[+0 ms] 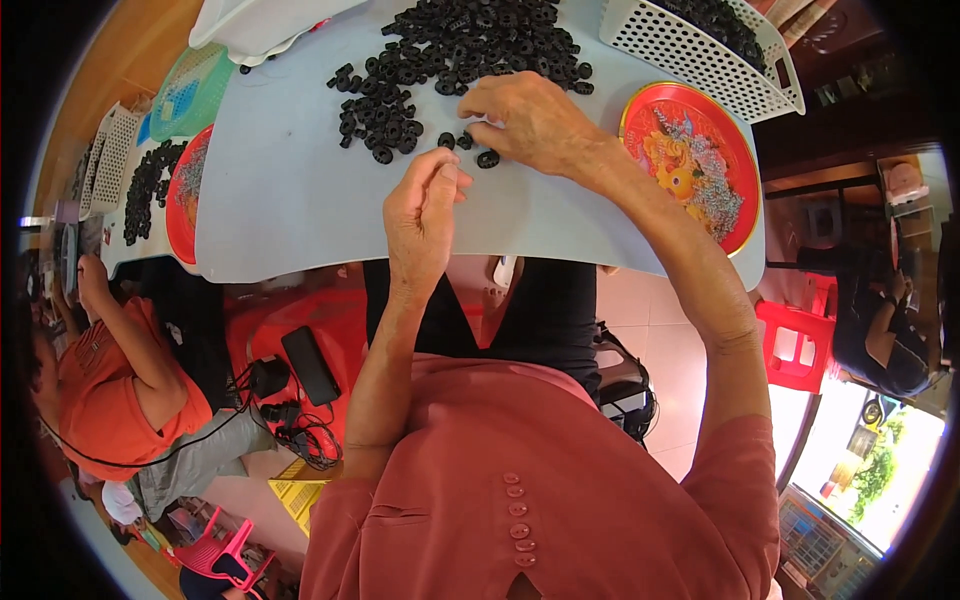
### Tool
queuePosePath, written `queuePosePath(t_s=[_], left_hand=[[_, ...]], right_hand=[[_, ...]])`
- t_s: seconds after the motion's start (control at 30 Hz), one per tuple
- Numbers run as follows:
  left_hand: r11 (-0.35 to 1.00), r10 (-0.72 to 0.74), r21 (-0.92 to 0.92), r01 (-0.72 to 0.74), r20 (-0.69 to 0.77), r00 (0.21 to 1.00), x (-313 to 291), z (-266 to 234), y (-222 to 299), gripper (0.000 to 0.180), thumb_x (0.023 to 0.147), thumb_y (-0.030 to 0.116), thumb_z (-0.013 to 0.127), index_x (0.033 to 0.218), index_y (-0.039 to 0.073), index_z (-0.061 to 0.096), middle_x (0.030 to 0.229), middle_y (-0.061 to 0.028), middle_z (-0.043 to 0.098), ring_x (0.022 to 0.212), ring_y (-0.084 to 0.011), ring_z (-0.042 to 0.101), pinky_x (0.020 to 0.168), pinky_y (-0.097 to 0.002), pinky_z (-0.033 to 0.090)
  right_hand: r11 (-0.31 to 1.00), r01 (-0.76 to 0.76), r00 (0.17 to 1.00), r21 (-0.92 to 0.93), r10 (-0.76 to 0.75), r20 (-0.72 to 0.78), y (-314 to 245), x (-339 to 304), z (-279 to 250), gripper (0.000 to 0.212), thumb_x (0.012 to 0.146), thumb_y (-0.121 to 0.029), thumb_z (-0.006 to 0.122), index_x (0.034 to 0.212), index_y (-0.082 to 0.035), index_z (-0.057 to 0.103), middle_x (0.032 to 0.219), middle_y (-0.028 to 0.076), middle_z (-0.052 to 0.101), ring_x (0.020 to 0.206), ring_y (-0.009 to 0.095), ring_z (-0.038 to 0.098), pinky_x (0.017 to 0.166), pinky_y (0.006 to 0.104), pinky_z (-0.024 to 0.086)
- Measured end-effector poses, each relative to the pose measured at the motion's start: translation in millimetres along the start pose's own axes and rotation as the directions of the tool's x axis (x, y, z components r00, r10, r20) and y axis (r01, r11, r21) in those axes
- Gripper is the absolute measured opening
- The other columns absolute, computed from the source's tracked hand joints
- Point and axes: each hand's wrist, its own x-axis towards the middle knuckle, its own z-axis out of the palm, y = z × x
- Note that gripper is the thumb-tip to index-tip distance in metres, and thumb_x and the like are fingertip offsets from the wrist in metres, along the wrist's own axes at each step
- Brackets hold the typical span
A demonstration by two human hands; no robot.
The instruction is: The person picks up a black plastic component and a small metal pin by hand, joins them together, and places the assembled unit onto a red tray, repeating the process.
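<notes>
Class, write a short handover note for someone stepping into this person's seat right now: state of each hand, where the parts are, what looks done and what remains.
Left hand: raised above the table edge, fingers pinched together; whatever it holds is too small to tell.
Right hand: resting on the pale table, fingertips among a few loose black rings.
Main ring pile lies just beyond.
White basket holds more rings; red tray is empty.
Done: cannot tell. Left: most of the pile.

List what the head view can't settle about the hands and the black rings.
- Left hand: its fingers curl inward, so any held ring is hidden.
- Right hand: its palm covers the rings beneath.
- Pile of black rings: cut off by the top edge.
- White basket: contents mostly behind its wall.
</notes>
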Motion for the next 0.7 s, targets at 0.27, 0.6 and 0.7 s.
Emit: queuePosePath(t_s=[0.27,0.6,0.7], left_hand=[[1.0,0.024,0.018,-0.023,-0.021,0.999,-1,1,-2,0.018,0.095,0.01,0.049,0.104,-0.002,0.06,0.081,-0.0071,0.062,0.072,-0.0114,0.057,0.068,-0.0251,0.048],[0.998,0.039,0.04,-0.039,-0.002,0.999,1,0,-7,0.017,0.095,0.01,0.05,0.102,-0.001,0.06,0.084,-0.0069,0.064,0.072,-0.0099,0.057,0.067,-0.0238,0.048],[0.99,0.109,0.085,-0.111,0.019,0.994,2,2,-7,0.014,0.092,0.008,0.053,0.102,0.001,0.061,0.08,-0.0066,0.063,0.07,-0.0135,0.057,0.064,-0.0264,0.047]], right_hand=[[0.989,-0.026,0.987,-0.147,0.049,0.154,-13,3,9,0.017,0.075,-0.012,0.064,0.091,-0.008,0.067,0.085,0.008,0.062,0.084,0.027,0.06,0.08,0.0436,0.042],[0.976,-0.097,0.936,0.197,0.157,-0.315,-18,-24,4,0.021,0.079,-0.013,0.066,0.098,-0.003,0.066,0.08,0.012,0.065,0.063,0.023,0.062,0.058,0.0346,0.049],[0.924,-0.221,0.889,0.311,0.322,-0.326,-37,-57,-5,0.017,0.083,-0.013,0.066,0.097,-0.003,0.067,0.069,0.011,0.064,0.052,0.016,0.057,0.051,0.0293,0.047]])
